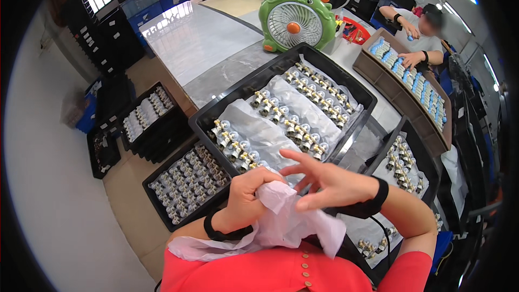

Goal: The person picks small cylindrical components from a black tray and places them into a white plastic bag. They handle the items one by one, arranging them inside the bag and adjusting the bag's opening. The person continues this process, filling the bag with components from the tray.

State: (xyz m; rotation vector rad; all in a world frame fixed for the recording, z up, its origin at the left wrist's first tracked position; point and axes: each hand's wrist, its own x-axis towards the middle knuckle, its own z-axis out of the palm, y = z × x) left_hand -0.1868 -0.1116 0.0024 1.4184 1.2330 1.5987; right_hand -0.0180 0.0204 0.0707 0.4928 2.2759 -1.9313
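Crumpled white tissue paper (281, 219) hangs from my left hand (246, 197), whose fingers are closed around its upper part. My right hand (327, 184) is beside the paper with its fingers spread, and I see nothing held in it. Just beyond both hands stands a large black tray (346, 148) holding rows of small figurines (294, 127) with clear round heads and black-and-yellow bodies. Sheets of white paper (254, 127) lie between the rows. A dark band circles each of my wrists; a thin cord hangs by the right one.
A green cartoon-shaped fan (297, 19) stands on the table (200, 38) beyond the tray. More figurine trays sit low left (189, 181) and at right (400, 167). At the far right, another person (421, 32) handles blue-and-white pieces in a brown crate (408, 94).
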